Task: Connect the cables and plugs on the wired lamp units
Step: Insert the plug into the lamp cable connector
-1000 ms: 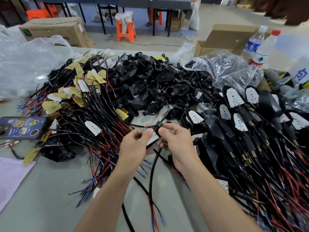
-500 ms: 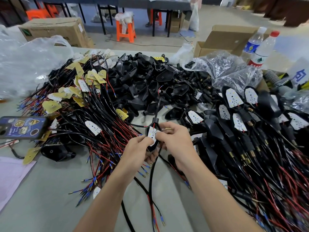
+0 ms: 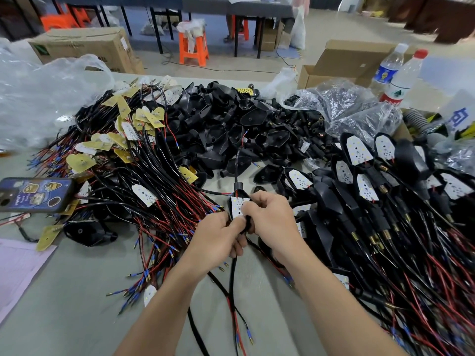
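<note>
Roughly, you look about midway through the job, judging by the heaps. To your right lies a big pile of finished units [image 3: 365, 181], white light boards seated in black shells with cables trailing toward you. To your left a tangle of loose wired boards [image 3: 123, 155] is not yet housed, and a mound of empty shells [image 3: 218, 129] sits at the middle back of the table [image 3: 64, 304]. Between the heaps you hold one lamp unit [image 3: 238, 205] in both hands. Your left hand [image 3: 218, 240] is curled round its lower end with the thumb pressed on the white face. Your right hand [image 3: 272, 222] pinches its right edge with bent fingers. The unit stands nearly upright, narrow neck away from you, its white dotted board showing inside the black shell. A black cable [image 3: 237, 163] rises from the neck toward the empty shells. Another cable [image 3: 232, 283] drops from under your hands to red and blue-tipped ends. Whether the board is fully seated I cannot tell, as your fingers cover its lower half.
</note>
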`<action>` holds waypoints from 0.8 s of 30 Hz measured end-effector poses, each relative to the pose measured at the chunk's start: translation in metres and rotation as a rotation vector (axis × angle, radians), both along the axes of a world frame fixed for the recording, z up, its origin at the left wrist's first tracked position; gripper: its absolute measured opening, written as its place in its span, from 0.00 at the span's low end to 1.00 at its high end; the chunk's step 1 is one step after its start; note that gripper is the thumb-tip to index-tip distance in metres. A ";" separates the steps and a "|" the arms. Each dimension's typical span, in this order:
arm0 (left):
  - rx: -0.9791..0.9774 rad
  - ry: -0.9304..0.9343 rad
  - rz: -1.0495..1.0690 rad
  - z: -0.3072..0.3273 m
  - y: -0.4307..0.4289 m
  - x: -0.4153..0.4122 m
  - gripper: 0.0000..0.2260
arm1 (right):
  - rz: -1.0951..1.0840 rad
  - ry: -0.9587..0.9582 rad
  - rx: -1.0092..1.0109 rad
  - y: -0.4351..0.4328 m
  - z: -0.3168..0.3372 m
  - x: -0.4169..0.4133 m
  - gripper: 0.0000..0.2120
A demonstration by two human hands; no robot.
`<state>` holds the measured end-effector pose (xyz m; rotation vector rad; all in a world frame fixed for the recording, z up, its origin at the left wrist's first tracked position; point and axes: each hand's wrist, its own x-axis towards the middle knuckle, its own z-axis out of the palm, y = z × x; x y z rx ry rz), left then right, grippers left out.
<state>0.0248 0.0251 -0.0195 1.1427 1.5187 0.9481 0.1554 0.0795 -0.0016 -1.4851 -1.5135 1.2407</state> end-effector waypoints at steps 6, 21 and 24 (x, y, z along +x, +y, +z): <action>0.051 -0.053 0.050 0.004 0.005 -0.013 0.14 | -0.017 0.002 -0.041 0.000 -0.003 0.002 0.14; 0.051 0.079 0.093 -0.003 0.009 -0.013 0.16 | -0.018 0.037 -0.040 0.016 0.012 0.002 0.16; 0.015 0.097 0.029 -0.003 0.006 -0.012 0.14 | 0.010 0.153 -0.111 0.032 0.025 -0.008 0.13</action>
